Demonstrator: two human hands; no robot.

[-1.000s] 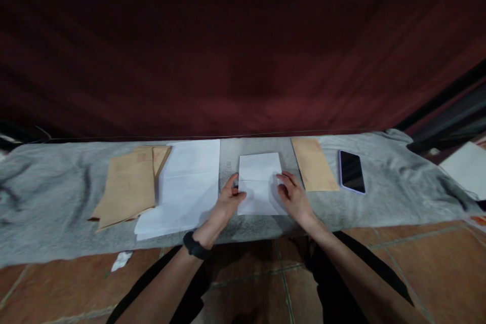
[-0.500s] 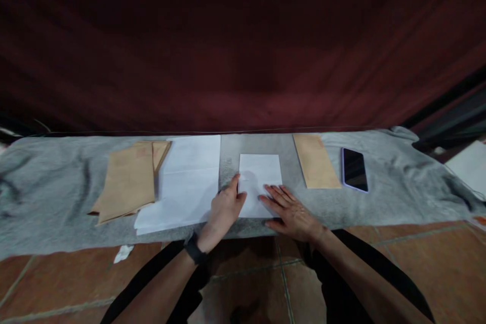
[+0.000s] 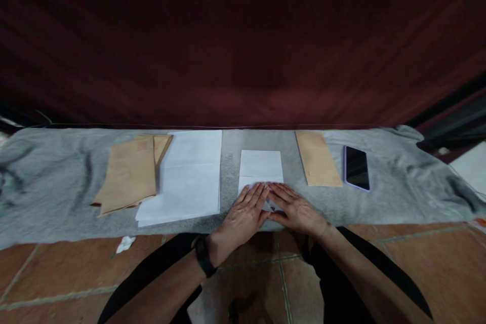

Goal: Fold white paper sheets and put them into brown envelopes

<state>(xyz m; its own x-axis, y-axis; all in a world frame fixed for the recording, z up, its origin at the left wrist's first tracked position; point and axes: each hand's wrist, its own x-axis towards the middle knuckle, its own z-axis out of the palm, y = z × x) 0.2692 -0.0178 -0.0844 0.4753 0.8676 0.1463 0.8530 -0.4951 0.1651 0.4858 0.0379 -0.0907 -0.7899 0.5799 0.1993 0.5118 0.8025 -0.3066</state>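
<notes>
A small white sheet of paper [image 3: 261,163] lies on the grey cloth in front of me, a crease running across it. My left hand [image 3: 245,212] rests flat on its lower left part, fingers stretched out and pointing away from me. Beside it, my right hand [image 3: 298,210] lies flat on the lower right part, its fingers angled in until the two hands meet at the fingertips. Both hands are open and hide much of the sheet's near half. Just to the left is a stack of larger white paper [image 3: 193,177].
Several brown envelopes [image 3: 132,172] lie in a pile at the left. On the right are a single brown envelope [image 3: 319,159] and a phone [image 3: 357,168] with a purple case. The grey cloth [image 3: 56,187] ends above a tiled floor, where a crumpled white scrap [image 3: 125,244] lies.
My left hand has moved from the sheet's left edge onto its near part, fingers now flat beside the right hand. The right hand has stayed in nearly the same place.
</notes>
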